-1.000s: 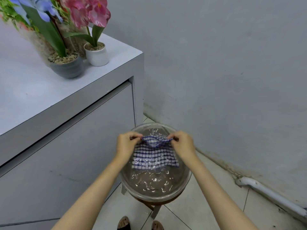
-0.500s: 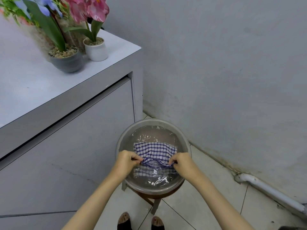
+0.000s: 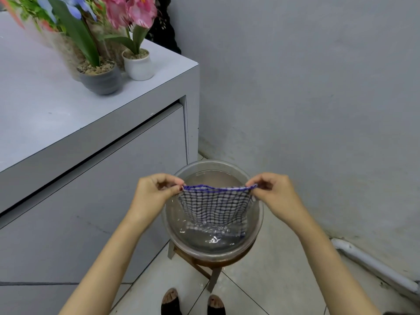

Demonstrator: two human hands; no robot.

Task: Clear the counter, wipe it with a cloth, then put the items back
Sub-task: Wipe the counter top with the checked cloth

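We see the checked cloth [image 3: 216, 206] pinched at its upper corners by left hand [image 3: 152, 193] and right hand [image 3: 276, 193] fingers, lower hem blurred under rippling water in the round translucent basin [image 3: 259, 220]; flowerpots occupy the surface [image 3: 45, 110] corner.

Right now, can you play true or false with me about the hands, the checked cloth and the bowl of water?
1. Both hands, left hand and right hand, pinch the cloth's top corners. True.
2. The cloth lies on the counter. False: it hangs over the bowl, its bottom edge in the water.
3. The bowl sits on the floor. False: it rests on a small stool.
4. Two flower pots stand on the counter. True.
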